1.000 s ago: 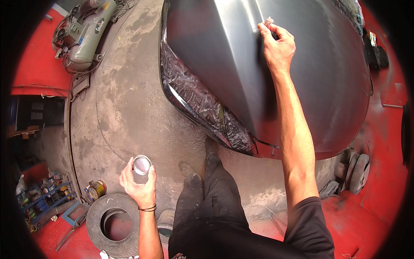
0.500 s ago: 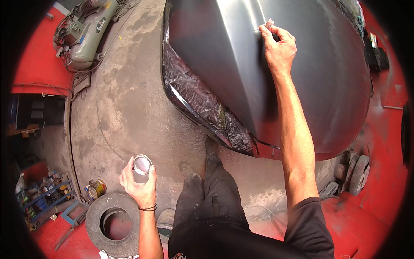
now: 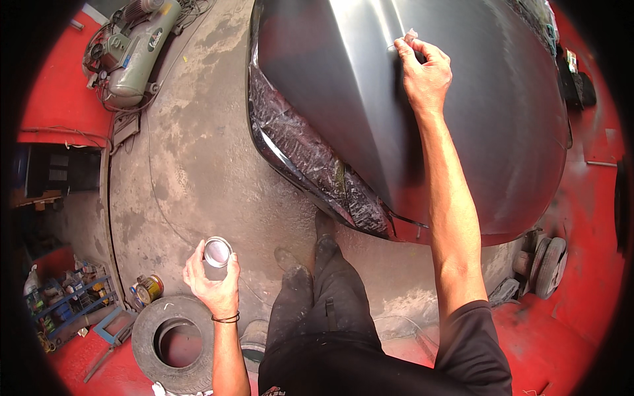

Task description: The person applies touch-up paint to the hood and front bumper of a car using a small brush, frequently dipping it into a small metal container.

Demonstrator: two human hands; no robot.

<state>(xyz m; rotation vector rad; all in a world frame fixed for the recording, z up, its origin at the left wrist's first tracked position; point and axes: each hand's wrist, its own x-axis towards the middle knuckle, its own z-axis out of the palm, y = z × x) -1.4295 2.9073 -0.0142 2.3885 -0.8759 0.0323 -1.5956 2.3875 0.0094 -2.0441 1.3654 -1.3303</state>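
My left hand (image 3: 211,284) grips a small round open tin (image 3: 217,251) with a pale inside, low left of centre above the floor. My right hand (image 3: 426,76) is reached out over a dark grey car hood (image 3: 508,138), pinching a small pinkish-white scrap (image 3: 411,35), perhaps cloth or paper, at the hood's surface; my fingers partly hide it. Crumpled, see-through plastic (image 3: 297,138) covers the slanted light opening at the car's front left corner.
A grey-green compressor (image 3: 135,76) stands at upper left, with a thin line running over the concrete floor (image 3: 165,171). A tyre (image 3: 152,336), a yellow can (image 3: 148,289) and a cluttered blue rack (image 3: 79,294) lie at lower left. More wheels (image 3: 548,267) stand beside the red right wall.
My right hand has shifted very slightly on the hood, still pinching the scrap. My left hand with the tin looks unmoved.
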